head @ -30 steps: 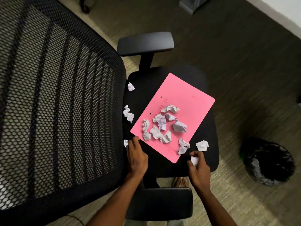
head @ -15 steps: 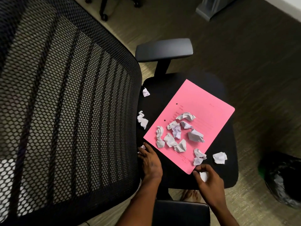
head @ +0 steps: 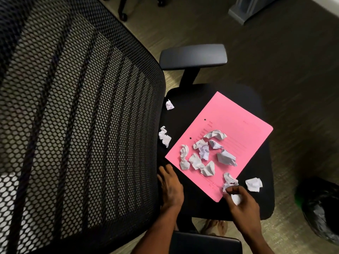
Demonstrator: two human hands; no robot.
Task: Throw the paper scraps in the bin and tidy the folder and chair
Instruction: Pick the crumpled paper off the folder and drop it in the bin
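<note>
Where they lie crumpled (white), paper scraps (head: 203,154) dot the pink folder (head: 244,125).

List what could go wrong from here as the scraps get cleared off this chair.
1. The right hand already holds a scrap while reaching for another at the pink folder's near corner; a full grip may drop one.
2. Lifting the folder could spill the pile of scraps on it onto the floor.
3. Scraps beside the mesh backrest, such as the one near the armrest, are easy to overlook.
</note>
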